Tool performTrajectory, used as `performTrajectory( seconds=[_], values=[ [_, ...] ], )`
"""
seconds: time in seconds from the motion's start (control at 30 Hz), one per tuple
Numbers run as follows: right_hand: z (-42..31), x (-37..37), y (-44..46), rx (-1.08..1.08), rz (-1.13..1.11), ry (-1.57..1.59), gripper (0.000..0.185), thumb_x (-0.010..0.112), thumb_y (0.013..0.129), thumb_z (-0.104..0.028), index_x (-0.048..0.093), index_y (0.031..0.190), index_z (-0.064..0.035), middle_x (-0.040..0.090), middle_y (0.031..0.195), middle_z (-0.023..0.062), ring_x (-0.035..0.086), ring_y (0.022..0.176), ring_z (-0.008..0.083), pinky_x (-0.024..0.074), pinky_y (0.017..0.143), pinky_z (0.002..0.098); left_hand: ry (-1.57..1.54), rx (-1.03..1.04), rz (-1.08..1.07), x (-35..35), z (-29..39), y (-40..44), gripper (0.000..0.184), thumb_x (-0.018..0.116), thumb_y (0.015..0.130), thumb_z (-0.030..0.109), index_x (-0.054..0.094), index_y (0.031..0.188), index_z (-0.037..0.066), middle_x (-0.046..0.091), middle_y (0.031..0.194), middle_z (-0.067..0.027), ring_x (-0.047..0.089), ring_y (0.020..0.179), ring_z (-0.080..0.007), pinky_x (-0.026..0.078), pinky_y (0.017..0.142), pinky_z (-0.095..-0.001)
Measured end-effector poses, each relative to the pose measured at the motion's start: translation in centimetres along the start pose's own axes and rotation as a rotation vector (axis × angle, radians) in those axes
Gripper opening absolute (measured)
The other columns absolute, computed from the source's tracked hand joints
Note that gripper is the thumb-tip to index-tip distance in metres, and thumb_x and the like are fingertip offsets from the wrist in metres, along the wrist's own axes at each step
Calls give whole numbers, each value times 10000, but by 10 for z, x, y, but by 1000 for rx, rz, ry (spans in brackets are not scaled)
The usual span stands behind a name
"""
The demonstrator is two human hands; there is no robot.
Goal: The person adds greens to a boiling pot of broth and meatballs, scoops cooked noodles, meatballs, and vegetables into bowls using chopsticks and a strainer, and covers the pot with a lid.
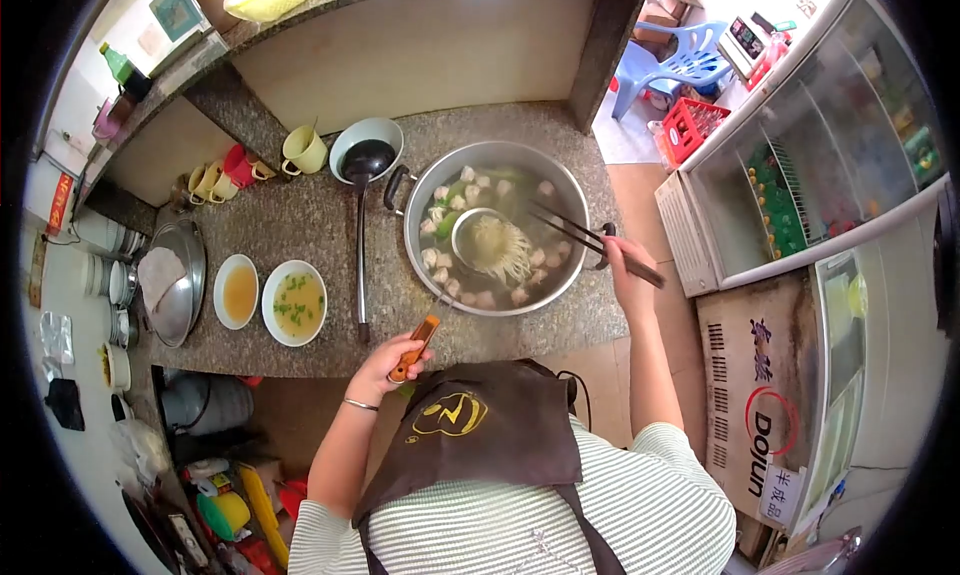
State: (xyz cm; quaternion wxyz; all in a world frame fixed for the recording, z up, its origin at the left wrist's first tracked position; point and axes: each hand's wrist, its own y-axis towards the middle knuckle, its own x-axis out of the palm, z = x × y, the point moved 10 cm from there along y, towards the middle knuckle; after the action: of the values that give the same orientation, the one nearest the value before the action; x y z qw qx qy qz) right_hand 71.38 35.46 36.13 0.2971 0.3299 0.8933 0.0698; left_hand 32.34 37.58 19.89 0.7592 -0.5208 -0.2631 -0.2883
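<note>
My left hand (388,363) is closed around the wooden handle of a strainer (422,337). The strainer's round bowl sits in a large steel pot (413,250) and holds pale noodles (503,245), part of which hang over its edge. Around it in the steaming broth float several dumplings (471,175) and some green leaves (446,223). From the right, my right hand (630,267) grips a pair of dark chopsticks (570,227), their tips over the pot just beyond the noodles. How deep the tips reach is hard to see.
Left of the pot lie a black ladle (361,245) in a pale bowl (399,135), two soup bowls (322,310), a yellow mug (303,152) and a steel basin (197,275). A glass-fronted fridge (690,225) stands at right, and a low partition (410,60) borders the counter's back.
</note>
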Motion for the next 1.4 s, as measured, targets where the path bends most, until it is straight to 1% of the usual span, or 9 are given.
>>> performTrajectory(
  seconds=[0.2, 0.33, 0.63, 0.73, 0.9, 0.97, 1.13, 1.27, 1.4],
  values=[
    [15, 68, -42, 18, -280, -13, 140, 616, 808, -146, 646, 844, -14, 624, 779, 150, 607, 718, 269, 471, 649, 327, 1164, 56, 418, 28, 43, -35, 429, 378, 889, 104, 286, 1307, 74, 562, 721, -85, 543, 470, -141, 455, 393, -259],
    [-8, 52, -38, -6, -193, 88, 127, 592, 828, -121, 644, 865, -11, 615, 769, 133, 600, 704, 234, 465, 647, 296, 1292, -15, 388, 45, 48, -39, 435, 349, 896, 102, 264, 1321, 80, 565, 719, -99, 560, 459, -157, 465, 384, -276],
    [-5, 31, -20, 25, -111, 199, 125, 575, 837, -100, 644, 868, -1, 631, 796, 102, 594, 716, 181, 457, 664, 277, 301, 31, 81, 5, 39, -33, 231, 487, 882, 144, 486, 1096, 58, 568, 731, -74, 504, 468, -99, 417, 384, -213],
    [-12, 24, -6, -12, -71, 39, 105, 580, 828, -87, 643, 857, -8, 626, 800, 110, 594, 722, 202, 459, 663, 280, 203, 79, 91, 5, 39, -32, 323, 460, 894, 136, 433, 1197, 27, 566, 727, -63, 499, 440, -78, 390, 346, -176],
    [15, 76, -20, -101, -196, 20, 103, 600, 810, -100, 635, 843, -9, 610, 789, 133, 585, 706, 247, 459, 646, 307, 646, 114, 252, 24, 54, -29, 297, 432, 875, 123, 408, 1152, 18, 565, 746, -95, 524, 457, -136, 442, 389, -247],
    [5, 83, -28, -72, -276, 38, 99, 600, 808, -85, 636, 858, -7, 614, 792, 124, 586, 694, 237, 461, 644, 294, 1202, 79, 444, 31, 66, -34, 347, 385, 858, 98, 349, 1188, -2, 560, 733, -109, 541, 442, -165, 455, 390, -280],
    [3, 68, -23, 87, -172, 259, 115, 582, 822, -88, 641, 883, -11, 608, 779, 120, 589, 699, 236, 457, 648, 295, 1440, 23, 468, 39, 65, -30, 392, 352, 894, 104, 276, 1273, 36, 540, 696, -83, 530, 438, -150, 439, 368, -275],
    [-12, 70, -17, -107, -240, 14, 125, 591, 829, -117, 647, 897, -30, 625, 798, 96, 590, 729, 173, 453, 669, 284, 949, -5, 288, 29, 57, -28, 351, 400, 888, 110, 348, 1226, 30, 551, 696, -68, 531, 447, -134, 431, 366, -243],
    [1, 55, -10, 125, -162, 332, 145, 572, 847, -113, 646, 900, -2, 641, 836, 78, 602, 748, 140, 476, 693, 261, 340, 20, 114, 6, 46, -28, 237, 466, 886, 150, 436, 1105, 62, 560, 734, -67, 507, 455, -101, 409, 370, -221]
  ],
)
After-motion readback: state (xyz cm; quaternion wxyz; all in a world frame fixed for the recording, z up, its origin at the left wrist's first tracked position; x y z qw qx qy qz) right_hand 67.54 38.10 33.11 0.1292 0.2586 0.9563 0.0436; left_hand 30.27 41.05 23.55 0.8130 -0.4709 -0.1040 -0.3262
